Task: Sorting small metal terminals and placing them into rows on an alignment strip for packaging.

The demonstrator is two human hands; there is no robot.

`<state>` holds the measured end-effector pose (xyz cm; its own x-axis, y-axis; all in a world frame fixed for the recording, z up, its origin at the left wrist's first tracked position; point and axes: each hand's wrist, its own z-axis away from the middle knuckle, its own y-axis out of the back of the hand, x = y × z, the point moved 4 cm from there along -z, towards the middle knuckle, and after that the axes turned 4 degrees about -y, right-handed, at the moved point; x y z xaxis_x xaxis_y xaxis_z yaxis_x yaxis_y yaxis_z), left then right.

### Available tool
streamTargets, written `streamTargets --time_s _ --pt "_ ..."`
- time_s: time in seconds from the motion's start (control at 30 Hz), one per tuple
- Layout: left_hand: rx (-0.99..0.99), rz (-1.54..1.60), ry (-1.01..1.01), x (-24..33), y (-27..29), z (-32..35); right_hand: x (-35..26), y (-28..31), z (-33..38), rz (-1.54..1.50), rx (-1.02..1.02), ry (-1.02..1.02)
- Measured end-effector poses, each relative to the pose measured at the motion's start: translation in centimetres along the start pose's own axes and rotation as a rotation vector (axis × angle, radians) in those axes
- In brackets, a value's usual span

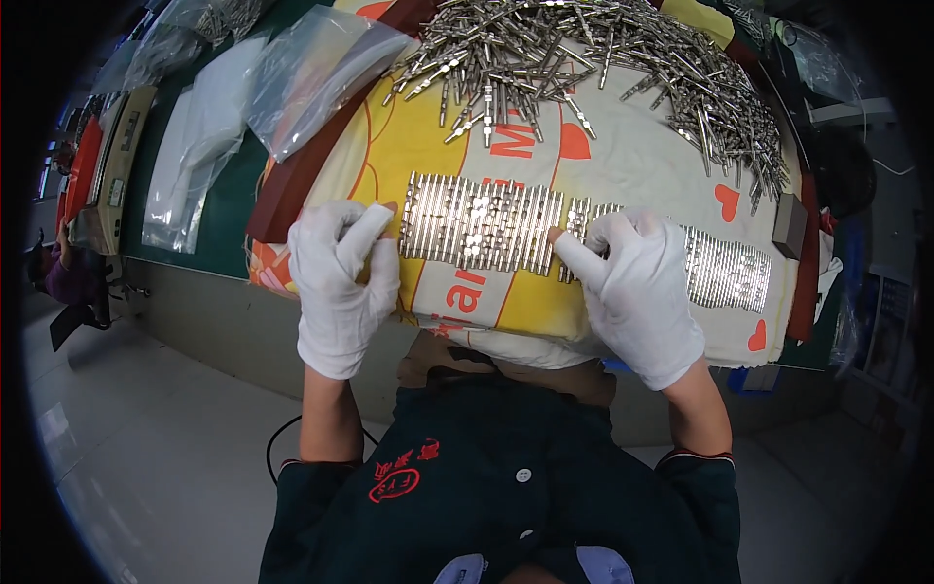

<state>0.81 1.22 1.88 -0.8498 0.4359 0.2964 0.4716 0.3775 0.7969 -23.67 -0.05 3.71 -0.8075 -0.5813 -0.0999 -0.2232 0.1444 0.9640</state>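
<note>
A flat row of slim silver metal pins, laid side by side, lies on a patterned cloth between my two white-gloved hands. My left hand is at the row's left end, a bare fingertip against the outermost pins; its fingers are bent and apart. At the right end, the thumb of my right hand reaches to the last pins. Its other fingers curl over a narrower group of pins and partly cover it. Farther right, past that hand, another row of pins continues.
A big loose heap of similar metal pins covers the far side of the cloth. Dark red bars edge the work area. Clear plastic bags lie at the far left on a green surface. A grey block stands at the right.
</note>
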Motion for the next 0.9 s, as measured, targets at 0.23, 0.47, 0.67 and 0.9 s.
streamTargets --time_s 0.23,0.47,0.67,0.9 --pt "0.010 0.019 0.000 0.1 -0.5 0.4 -0.2 -0.8 0.4 0.013 -0.125 -0.006" --pt "0.007 0.032 0.022 -0.1 -0.8 0.7 0.0 -1.0 0.5 -0.021 -0.093 -0.007" --pt "-0.063 0.160 -0.007 4.4 -1.4 -1.0 1.5 0.0 -1.8 -0.178 0.016 -0.096" --pt "-0.214 0.135 -0.014 6.5 -5.1 -2.7 3.1 -1.8 -3.6 -0.203 -0.045 -0.122"
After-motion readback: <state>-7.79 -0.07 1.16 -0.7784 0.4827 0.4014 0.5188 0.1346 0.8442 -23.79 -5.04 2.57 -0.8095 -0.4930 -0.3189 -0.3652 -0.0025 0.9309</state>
